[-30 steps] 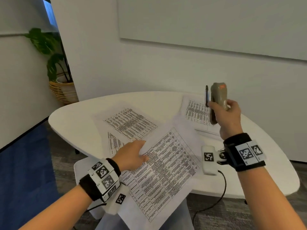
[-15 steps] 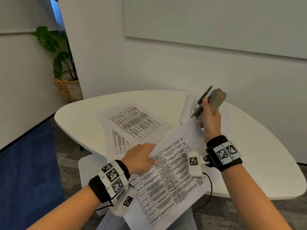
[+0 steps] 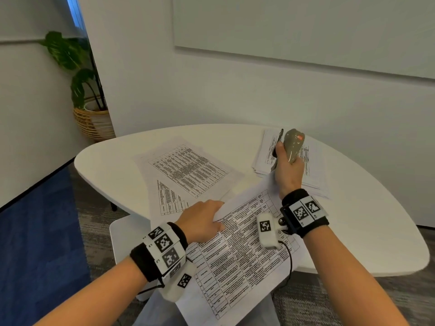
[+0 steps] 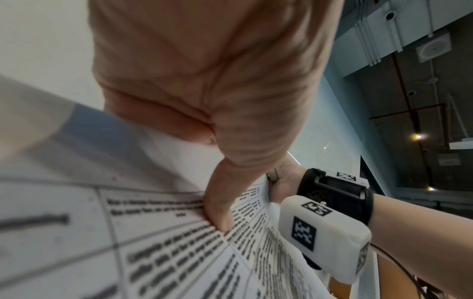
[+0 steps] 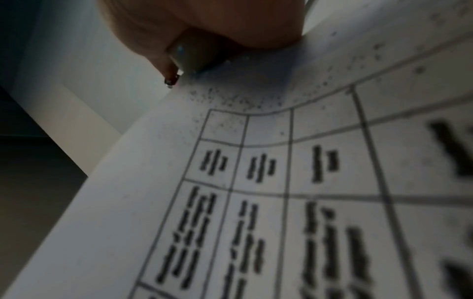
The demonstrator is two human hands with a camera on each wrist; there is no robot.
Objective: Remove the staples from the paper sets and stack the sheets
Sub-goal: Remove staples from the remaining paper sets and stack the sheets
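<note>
A printed paper set (image 3: 237,252) with tables lies tilted over the near edge of the white table (image 3: 353,231). My left hand (image 3: 203,220) grips its left edge, thumb on top, as the left wrist view shows with the thumb (image 4: 220,212) pressed on the sheet (image 4: 128,242). My right hand (image 3: 286,170) holds a grey stapler-like tool (image 3: 293,147) upright at the set's far corner. In the right wrist view the tool's lower end (image 5: 194,54) sits at the paper's corner (image 5: 230,161). A metal tip (image 5: 171,81) shows there.
Loose printed sheets (image 3: 186,170) lie at the table's middle left. Another paper pile (image 3: 313,168) rests at the back right, behind my right hand. A potted plant in a basket (image 3: 93,118) stands by the wall at left. Blue carpet covers the floor at left.
My right hand swung the tool down from above the table to the far corner of the paper set. The left hand kept its grip on the set's edge.
</note>
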